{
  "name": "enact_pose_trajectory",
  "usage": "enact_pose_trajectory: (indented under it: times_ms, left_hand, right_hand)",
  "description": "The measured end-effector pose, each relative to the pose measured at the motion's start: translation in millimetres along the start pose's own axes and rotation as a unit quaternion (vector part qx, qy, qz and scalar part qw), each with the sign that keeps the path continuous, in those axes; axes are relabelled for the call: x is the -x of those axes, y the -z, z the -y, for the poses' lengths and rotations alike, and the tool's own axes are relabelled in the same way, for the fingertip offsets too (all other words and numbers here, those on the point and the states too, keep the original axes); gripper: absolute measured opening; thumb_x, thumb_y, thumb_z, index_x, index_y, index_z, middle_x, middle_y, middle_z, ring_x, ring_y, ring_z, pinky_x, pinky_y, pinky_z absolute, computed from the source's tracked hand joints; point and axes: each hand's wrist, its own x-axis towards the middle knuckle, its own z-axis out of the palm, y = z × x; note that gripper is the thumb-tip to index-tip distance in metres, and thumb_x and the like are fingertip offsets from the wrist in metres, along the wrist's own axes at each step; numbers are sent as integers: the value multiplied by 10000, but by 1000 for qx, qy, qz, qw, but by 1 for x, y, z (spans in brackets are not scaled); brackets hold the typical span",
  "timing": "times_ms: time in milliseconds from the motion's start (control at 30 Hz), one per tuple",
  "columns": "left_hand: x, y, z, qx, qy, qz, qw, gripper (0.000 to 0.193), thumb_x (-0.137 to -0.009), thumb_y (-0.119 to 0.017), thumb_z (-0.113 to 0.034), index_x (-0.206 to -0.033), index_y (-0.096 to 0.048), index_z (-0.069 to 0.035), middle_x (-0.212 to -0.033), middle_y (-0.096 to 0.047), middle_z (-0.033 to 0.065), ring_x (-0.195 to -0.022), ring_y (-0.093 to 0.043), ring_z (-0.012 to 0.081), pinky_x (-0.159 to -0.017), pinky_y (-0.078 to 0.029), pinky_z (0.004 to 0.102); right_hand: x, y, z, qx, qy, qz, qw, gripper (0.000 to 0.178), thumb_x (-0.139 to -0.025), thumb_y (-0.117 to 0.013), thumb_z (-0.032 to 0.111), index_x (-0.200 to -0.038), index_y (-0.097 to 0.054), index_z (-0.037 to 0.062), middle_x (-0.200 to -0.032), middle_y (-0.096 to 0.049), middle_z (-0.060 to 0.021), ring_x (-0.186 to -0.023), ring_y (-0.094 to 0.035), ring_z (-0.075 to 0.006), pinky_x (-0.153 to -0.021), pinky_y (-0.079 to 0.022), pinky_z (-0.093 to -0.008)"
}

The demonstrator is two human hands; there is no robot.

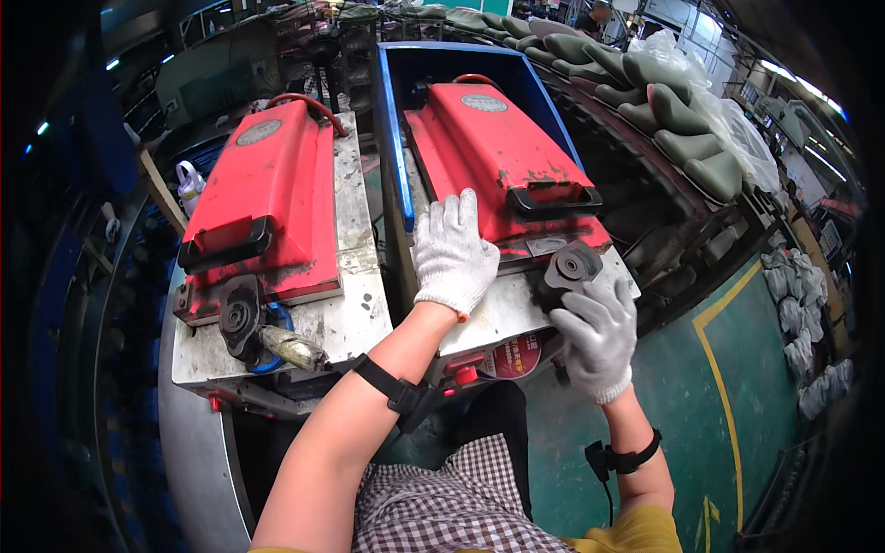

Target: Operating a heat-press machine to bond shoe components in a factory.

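Observation:
My left hand (455, 251), in a white knitted glove, lies with its fingers stretched against the lower left side of the right red machine cover (502, 138). Nothing shows in its grasp. In a matching glove with a greyish palm side, my right hand (597, 339) is at the front corner of the white metal top (493, 313). Its fingers are extended and slightly bent, just below a black round-topped fitting (572, 266); whether they touch it I cannot tell. A black handle (555, 202) crosses the front of this cover.
Left stands a second red cover (263, 184) with a black fitting (241, 318) and a taped bundle (293, 348). A blue metal guard (396, 138) surrounds the right cover's back and sides. Olive-green moulded pieces (678, 115) line a rack at right. Red buttons (466, 374) sit below the edge.

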Motion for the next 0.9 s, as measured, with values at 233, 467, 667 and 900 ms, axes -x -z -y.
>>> enact_pose_trajectory:
  times_ms: [233, 467, 667, 900]
  left_hand:
    - [0, -6, -7, -7, -20, -16, 1000, 792, -873, -628, -242, -1589, -396, 4, -1521, -513, 245, -1447, -455, 433, -1256, -291, 526]
    - [-1, 9, -8, -49, 26, 45, 997, 822, -893, -603, -310, -1614, -361, 0, -1565, -465, 255, -1474, -423, 432, -1254, -282, 544]
    - [15, 86, 4, 7, -15, 165, 986, 830, -899, -604, -379, -1608, -376, -14, -1617, -395, 317, -1507, -382, 462, -1262, -278, 532]
    - [28, 226, 122, -88, -24, -55, 994, 470, -932, -683, -294, -1346, -658, -74, -1435, -614, 228, -1371, -568, 379, -1182, -424, 467]
  right_hand:
    - [69, -11, -104, 64, -205, 15, 977, 704, -803, -745, 61, -1479, -559, 109, -1330, -637, -180, -1246, -601, -382, -1132, -432, -553]
    - [-10, 23, -78, 26, -197, 218, 955, 684, -759, -779, 95, -1416, -591, 64, -1361, -640, -192, -1270, -597, -408, -1090, -493, -478]
    - [-86, -11, -45, -78, -116, 59, 988, 493, -870, -761, 244, -1326, -674, 77, -1292, -684, -193, -1229, -625, -391, -1081, -487, -480]
    - [-95, -71, -59, -16, -96, -24, 995, 297, -866, -803, 380, -868, -747, 88, -846, -714, -123, -852, -665, -362, -809, -489, -495]
